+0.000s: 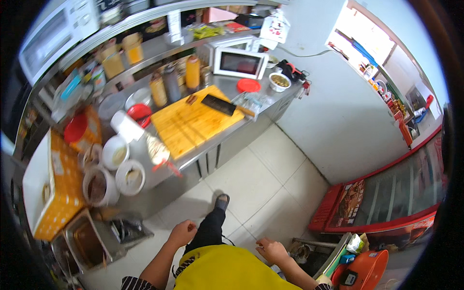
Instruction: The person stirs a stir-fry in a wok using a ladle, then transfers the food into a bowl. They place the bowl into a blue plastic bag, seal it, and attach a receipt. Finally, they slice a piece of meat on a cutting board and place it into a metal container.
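My left hand point(183, 232) hangs beside my yellow apron point(232, 268) with its fingers loosely curled and nothing seen in it. On the other side of the apron, my right hand point(270, 250) is held low with fingers partly spread, holding nothing. Ahead on the steel counter lies a wooden cutting board point(192, 127), with a cleaver point(219, 104) across its far right part and small brown pieces of food point(191, 99) near its back edge. A piping bag with pale filling point(157, 149) lies left of the board. Neither hand touches the counter.
Several white tubs point(130, 177) and a yellow box point(61, 185) stand at the left. Sauce bottles point(193, 72) and a microwave with its door open point(239, 63) are behind the board. A red-framed display fridge point(384, 206) and an orange bowl point(369, 270) are at the right.
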A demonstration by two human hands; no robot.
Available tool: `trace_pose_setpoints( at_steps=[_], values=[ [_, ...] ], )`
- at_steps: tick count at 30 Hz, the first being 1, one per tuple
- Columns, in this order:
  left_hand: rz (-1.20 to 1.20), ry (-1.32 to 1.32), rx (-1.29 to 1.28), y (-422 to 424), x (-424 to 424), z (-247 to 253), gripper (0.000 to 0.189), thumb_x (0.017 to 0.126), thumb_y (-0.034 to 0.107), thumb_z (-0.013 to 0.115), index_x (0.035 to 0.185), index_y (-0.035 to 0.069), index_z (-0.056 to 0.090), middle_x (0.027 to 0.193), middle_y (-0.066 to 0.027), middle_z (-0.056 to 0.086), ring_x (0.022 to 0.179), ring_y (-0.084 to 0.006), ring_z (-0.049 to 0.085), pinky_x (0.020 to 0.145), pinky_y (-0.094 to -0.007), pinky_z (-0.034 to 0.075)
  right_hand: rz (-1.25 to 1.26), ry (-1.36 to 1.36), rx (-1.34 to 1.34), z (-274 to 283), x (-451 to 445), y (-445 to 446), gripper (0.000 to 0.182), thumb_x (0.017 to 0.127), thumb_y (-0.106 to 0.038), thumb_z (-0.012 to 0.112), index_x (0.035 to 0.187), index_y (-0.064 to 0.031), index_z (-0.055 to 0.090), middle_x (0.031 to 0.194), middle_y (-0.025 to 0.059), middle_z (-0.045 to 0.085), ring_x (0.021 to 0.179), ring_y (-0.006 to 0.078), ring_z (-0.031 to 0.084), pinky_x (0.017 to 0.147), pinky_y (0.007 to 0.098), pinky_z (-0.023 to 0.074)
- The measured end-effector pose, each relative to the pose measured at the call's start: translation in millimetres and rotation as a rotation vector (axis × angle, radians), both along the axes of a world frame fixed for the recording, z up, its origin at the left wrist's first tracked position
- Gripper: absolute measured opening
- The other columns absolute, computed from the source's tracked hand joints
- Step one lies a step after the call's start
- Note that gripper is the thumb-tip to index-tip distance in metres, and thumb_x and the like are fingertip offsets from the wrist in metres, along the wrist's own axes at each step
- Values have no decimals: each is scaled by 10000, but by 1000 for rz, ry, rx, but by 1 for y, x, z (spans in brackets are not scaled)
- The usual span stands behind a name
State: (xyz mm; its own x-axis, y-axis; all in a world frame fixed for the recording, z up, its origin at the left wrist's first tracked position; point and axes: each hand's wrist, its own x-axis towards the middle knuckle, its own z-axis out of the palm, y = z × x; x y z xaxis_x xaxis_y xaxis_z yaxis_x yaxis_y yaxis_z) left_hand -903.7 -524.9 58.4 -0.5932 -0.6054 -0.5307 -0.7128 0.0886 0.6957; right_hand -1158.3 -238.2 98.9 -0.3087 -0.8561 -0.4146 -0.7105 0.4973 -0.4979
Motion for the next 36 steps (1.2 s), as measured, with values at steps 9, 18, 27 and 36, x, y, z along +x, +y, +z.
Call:
trace_pose_setpoints(
  at_steps=[9, 18, 27, 36],
  values=[
    [-91, 420, -471, -175, -286, -28, 161, 862, 149, 694, 962, 45, 622, 881, -151, 671, 821, -305, 666, 723, -390, 527, -452, -152, 347, -1, -167, -16, 387, 877, -323, 660, 1149, -49, 677, 1012, 148, 713, 915, 295, 692, 811, 386, 540],
    [-152, 230, -816, -302, -596, -18, 288, 821, 177, 710, 1045, 20, 616, 1101, -171, 607, 1094, -374, 558, 936, -462, 458, -773, -207, 404, -29, -281, 14, 407, 881, -357, 659, 1135, -39, 686, 1003, 162, 719, 958, 328, 681, 858, 406, 529],
    [-66, -211, -1009, -357, -727, -58, 241, 824, 210, 688, 1015, 65, 661, 1053, -127, 630, 1088, -313, 574, 938, -473, 427, -215, -153, 622, -24, -547, -78, 341, 939, -311, 495, 1036, -37, 674, 1002, 248, 679, 941, 416, 656, 829, 506, 523],
    [47, -30, -1149, -347, -716, 18, 133, 833, 123, 672, 938, 48, 638, 946, -121, 613, 945, -310, 592, 848, -431, 494, 39, 121, 25, 16, -756, -294, 290, 932, -279, 622, 1162, -102, 635, 1047, 154, 668, 905, 355, 665, 798, 455, 545]
  ],
)
